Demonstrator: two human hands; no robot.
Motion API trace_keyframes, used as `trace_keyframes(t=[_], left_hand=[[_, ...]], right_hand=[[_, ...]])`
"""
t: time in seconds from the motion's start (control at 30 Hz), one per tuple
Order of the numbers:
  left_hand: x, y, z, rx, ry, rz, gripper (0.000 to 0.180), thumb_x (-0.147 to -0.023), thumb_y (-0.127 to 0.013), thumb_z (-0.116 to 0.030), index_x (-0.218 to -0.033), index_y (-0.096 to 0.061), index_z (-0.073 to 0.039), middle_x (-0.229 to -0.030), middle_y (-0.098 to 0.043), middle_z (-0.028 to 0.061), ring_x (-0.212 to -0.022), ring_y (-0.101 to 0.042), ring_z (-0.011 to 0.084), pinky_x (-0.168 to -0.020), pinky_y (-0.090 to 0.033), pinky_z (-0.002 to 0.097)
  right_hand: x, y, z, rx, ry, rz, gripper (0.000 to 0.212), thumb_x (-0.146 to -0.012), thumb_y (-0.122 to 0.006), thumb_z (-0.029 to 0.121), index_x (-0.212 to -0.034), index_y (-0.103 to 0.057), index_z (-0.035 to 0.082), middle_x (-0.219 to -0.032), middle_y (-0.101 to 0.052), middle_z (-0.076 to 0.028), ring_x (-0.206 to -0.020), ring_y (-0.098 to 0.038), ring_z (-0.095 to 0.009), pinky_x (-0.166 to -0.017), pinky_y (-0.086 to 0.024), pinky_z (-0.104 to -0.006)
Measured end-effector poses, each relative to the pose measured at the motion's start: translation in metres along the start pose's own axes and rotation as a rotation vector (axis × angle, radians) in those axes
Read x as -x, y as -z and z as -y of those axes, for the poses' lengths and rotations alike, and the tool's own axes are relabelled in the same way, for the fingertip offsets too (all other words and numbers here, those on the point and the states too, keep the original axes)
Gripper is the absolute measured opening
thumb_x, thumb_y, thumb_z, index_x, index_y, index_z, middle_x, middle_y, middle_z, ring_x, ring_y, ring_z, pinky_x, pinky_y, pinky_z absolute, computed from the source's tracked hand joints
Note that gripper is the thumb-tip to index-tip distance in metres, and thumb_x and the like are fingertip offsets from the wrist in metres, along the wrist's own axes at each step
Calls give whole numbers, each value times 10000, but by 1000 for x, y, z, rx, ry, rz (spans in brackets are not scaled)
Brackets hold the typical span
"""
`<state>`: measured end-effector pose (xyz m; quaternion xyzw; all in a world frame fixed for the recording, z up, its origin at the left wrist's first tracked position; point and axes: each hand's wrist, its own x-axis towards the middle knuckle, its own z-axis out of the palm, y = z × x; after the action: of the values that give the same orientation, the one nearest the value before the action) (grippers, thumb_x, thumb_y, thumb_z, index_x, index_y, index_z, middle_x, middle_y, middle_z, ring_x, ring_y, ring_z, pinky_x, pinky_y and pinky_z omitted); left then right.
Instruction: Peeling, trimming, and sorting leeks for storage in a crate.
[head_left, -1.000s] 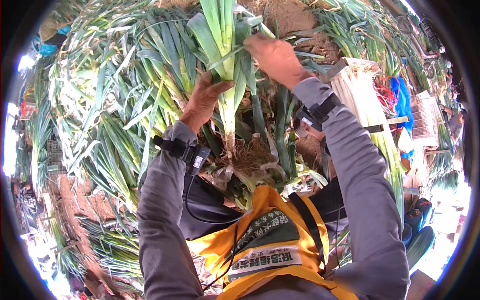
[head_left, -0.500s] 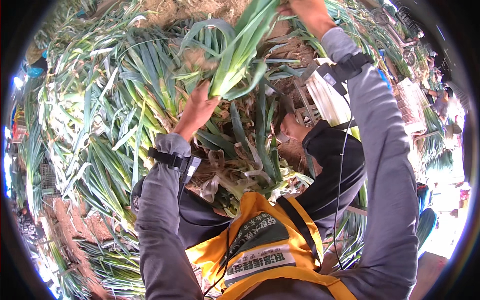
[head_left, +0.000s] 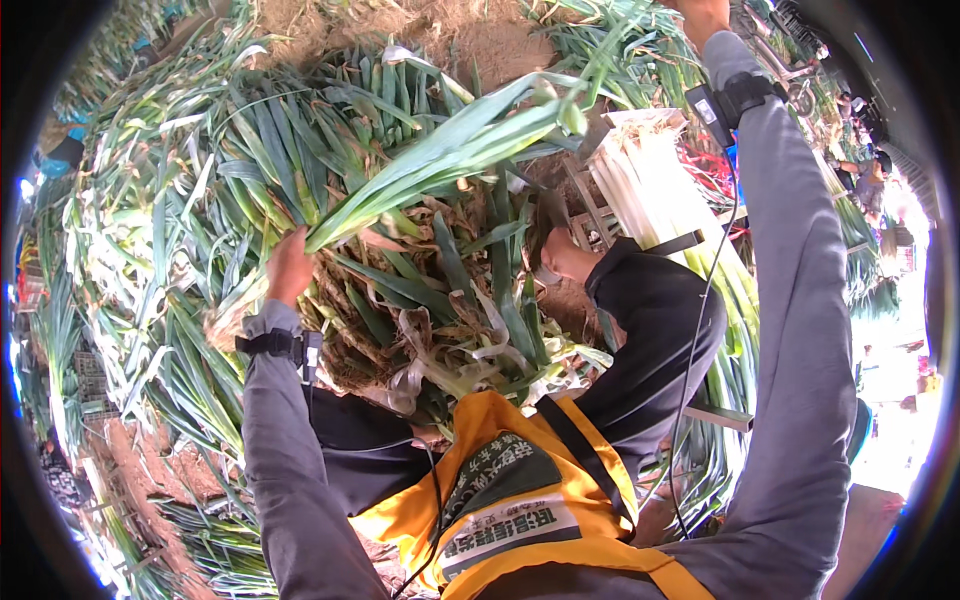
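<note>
Two bare hands show: the left hand [head_left: 289, 265] low among the leaves and the right hand [head_left: 698, 14] raised at the top edge. Each grey-sleeved forearm carries one black wrist strap, two straps in all [head_left: 272, 343]. One orange bib apron [head_left: 520, 500] hangs at the bottom. One stacked bundle of trimmed white leek stalks [head_left: 645, 180] lies at the right. The long green leeks [head_left: 300, 180] heaped around are too many to count.
</note>
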<state>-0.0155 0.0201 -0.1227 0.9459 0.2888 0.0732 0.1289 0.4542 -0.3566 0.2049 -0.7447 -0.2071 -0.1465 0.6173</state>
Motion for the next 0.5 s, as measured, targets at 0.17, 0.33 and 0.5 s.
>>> trace_keyframes(t=[0.17, 0.33, 0.5], left_hand=[[-9, -4, 41, -146, 84, -31, 550, -817, -608, -63, -1356, -513, -122, -1257, -599, 146, -1139, -573, 376, -918, -473, 442], [2, 12, 85, -85, 269, -54, 578, -786, -586, -40, -1356, -490, -61, -1215, -600, 230, -1121, -572, 408, -934, -456, 476], [-18, 12, 131, 27, 370, -146, 512, -788, -578, -127, -1283, -513, -12, -1181, -602, 273, -1080, -586, 441, -918, -462, 496]], right_hand=[[-21, -25, 20, -27, 192, 96, 133, -908, -516, 12, -923, -613, -77, -768, -651, -156, -683, -662, -229, -544, -532, -367], [-41, -60, 38, 410, 519, -62, 226, -859, -585, 125, -940, -610, -85, -740, -649, -234, -686, -655, -327, -634, -502, -431], [-125, 11, 108, 1593, 396, 358, 270, -840, -665, 263, -976, -654, 30, -953, -663, -151, -894, -638, -315, -790, -517, -423]])
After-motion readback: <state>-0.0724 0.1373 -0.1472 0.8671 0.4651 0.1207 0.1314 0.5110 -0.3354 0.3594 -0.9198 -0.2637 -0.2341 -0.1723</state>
